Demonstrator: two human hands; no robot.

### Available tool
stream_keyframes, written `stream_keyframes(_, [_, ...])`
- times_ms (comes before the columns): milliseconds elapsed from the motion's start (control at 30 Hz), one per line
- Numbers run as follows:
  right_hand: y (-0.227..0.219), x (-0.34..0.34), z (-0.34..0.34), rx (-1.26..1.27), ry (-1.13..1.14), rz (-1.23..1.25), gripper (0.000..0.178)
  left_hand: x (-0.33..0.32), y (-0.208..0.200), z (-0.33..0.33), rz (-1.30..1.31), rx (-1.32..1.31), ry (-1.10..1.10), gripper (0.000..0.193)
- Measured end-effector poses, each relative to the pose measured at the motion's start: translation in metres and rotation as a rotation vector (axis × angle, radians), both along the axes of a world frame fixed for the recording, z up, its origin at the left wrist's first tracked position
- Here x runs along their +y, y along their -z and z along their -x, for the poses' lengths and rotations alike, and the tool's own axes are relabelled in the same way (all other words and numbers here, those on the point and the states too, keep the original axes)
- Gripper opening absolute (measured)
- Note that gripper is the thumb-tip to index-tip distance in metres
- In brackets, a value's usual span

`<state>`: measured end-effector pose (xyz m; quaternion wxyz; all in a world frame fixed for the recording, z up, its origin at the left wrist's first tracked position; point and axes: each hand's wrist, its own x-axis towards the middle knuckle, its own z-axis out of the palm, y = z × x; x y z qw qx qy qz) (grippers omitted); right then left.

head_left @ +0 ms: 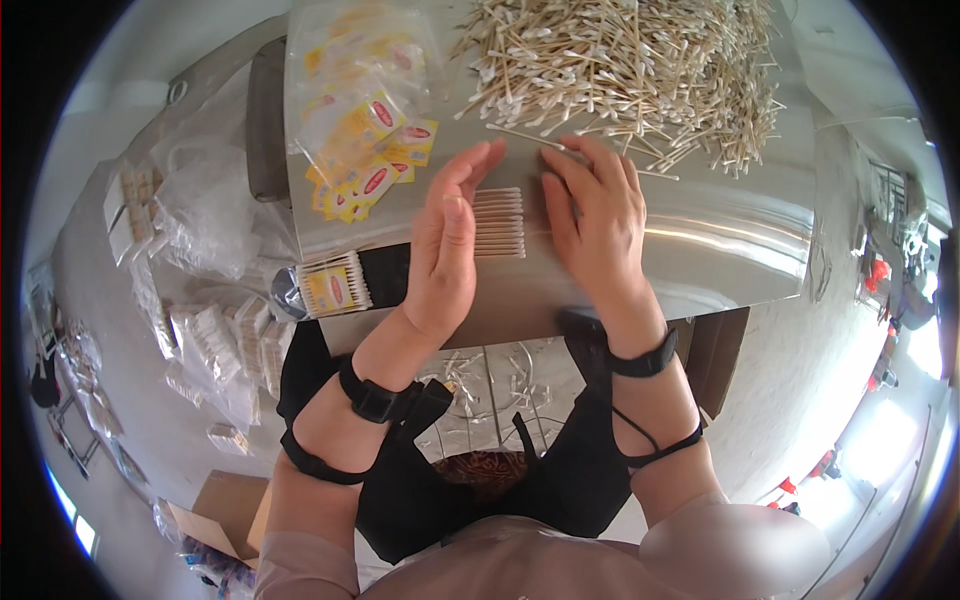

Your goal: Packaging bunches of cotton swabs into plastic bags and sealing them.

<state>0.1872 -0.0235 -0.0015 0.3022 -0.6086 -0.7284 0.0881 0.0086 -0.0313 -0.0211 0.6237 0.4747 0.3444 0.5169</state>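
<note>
A neat row of cotton swabs (499, 222) lies side by side on the metal table. My left hand (445, 250) stands on edge against the row's left side, fingers stretched out and thumb raised, and hides part of it. To the right of the row, my right hand (605, 215) reaches palm down to the near edge of a loose heap of cotton swabs (630, 75). Its fingers are bent and apart, and a single swab (525, 136) lies by the fingertips. Left of my left hand, a filled pack of swabs (334, 287) with a yellow label sits beside a black strip (385, 274).
Yellow printed cards (375, 180) and clear plastic bags (350, 50) cover the table's far left. Bagged swab packs (215, 340) lie on the floor to the left. A cardboard box (225, 510) stands lower left. Stray swabs lie under the table between my knees.
</note>
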Motion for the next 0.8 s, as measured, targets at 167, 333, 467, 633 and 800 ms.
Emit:
stream_keyframes(167, [-0.008, -0.034, 0.024, -0.031, -0.148, 0.109, 0.062, 0.001, -0.001, -0.006, -0.019, 0.031, -0.025, 0.055])
stream_keyframes(333, [0.001, -0.037, 0.031, -0.303, -0.168, 0.152, 0.075, 0.002, -0.006, -0.003, -0.021, 0.067, 0.028, 0.059])
stream_keyframes(467, [0.007, -0.039, 0.036, -0.348, -0.147, 0.143, 0.069, 0.002, -0.020, 0.014, -0.190, 0.415, 0.073, 0.058])
stream_keyframes(633, [0.011, -0.041, 0.034, -0.318, -0.142, 0.084, 0.058, -0.015, 0.009, 0.012, -0.640, 1.209, -0.047, 0.069])
stream_keyframes(800, [0.013, -0.043, 0.036, -0.313, -0.141, 0.038, 0.057, -0.017, 0.010, 0.013, -0.669, 1.308, -0.073, 0.073])
